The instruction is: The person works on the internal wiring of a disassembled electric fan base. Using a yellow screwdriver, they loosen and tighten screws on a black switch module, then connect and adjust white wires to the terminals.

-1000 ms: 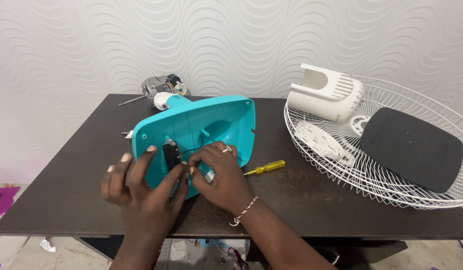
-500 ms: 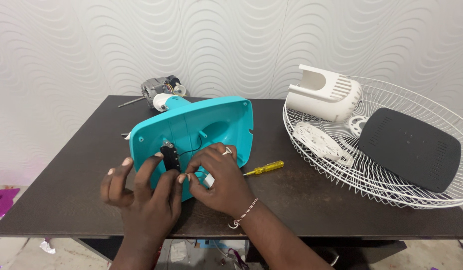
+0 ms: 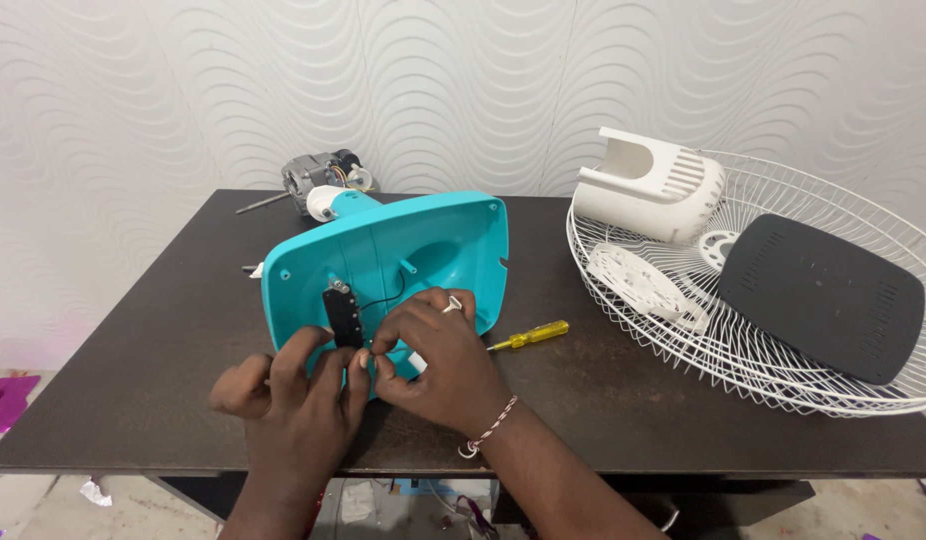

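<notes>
A teal plastic fan base (image 3: 423,250) lies tilted on the dark table, its hollow underside facing me. Inside it sits a small black switch block (image 3: 342,313) with thin black wires. My left hand (image 3: 288,395) rests against the base's near rim, fingers curled beside the black block. My right hand (image 3: 438,355) pinches something small and white at the base's lower edge, just right of the block; what it is cannot be made out. A fan motor (image 3: 321,182) is joined to the base's far end.
A yellow-handled screwdriver (image 3: 531,334) lies right of my hands. A white wire fan guard (image 3: 683,330) at the right holds a white motor cover (image 3: 648,185), a white disc (image 3: 633,280) and a dark grey plate (image 3: 818,295). The table's (image 3: 133,380) near edge is under my wrists.
The teal base has tipped slightly and both hands have shifted a little on its near rim, fingers drawing closer together by the black block.
</notes>
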